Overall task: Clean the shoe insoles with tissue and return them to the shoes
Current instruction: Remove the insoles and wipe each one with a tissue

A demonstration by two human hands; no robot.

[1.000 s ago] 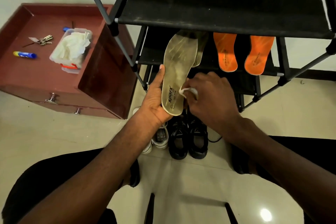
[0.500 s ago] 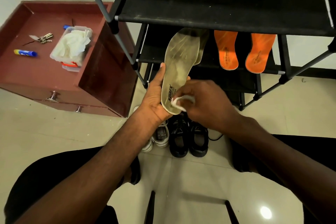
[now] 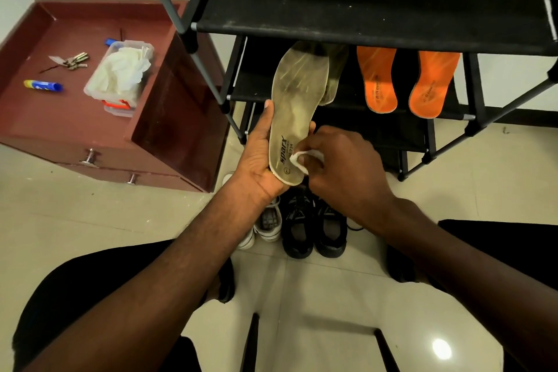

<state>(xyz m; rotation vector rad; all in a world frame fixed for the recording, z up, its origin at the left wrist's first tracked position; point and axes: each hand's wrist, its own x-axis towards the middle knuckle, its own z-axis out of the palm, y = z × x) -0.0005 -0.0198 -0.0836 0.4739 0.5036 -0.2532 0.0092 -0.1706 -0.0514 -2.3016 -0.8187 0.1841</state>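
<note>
I see the beige insole (image 3: 297, 112) held upright in front of the black shoe rack (image 3: 362, 3), its heel end down and its toe end overlapping a second beige insole (image 3: 333, 75) that leans on the rack's middle shelf. My left hand (image 3: 259, 160) grasps the heel end from the left edge, thumb laid up along that edge and fingertips showing past the right edge. My right hand (image 3: 344, 172) pinches a small wad of white tissue (image 3: 302, 158) and presses it on the insole's heel, just right of the printed logo, wrist bent inward.

Right of the held insole, two orange insoles (image 3: 406, 81) lean side by side on the same shelf, apart from my hands. Below the hands, a pair of black shoes (image 3: 314, 226) stands on the tiled floor (image 3: 90, 220), with white sneakers (image 3: 265, 223) just beside them on the left. Open floor lies left of the shoes, up to the maroon cabinet (image 3: 169, 130). On its top sits a clear tub of tissues (image 3: 120, 75), with keys (image 3: 72, 60) and a blue tube (image 3: 43, 85) farther left. Both forearms reach in from the bottom corners.
</note>
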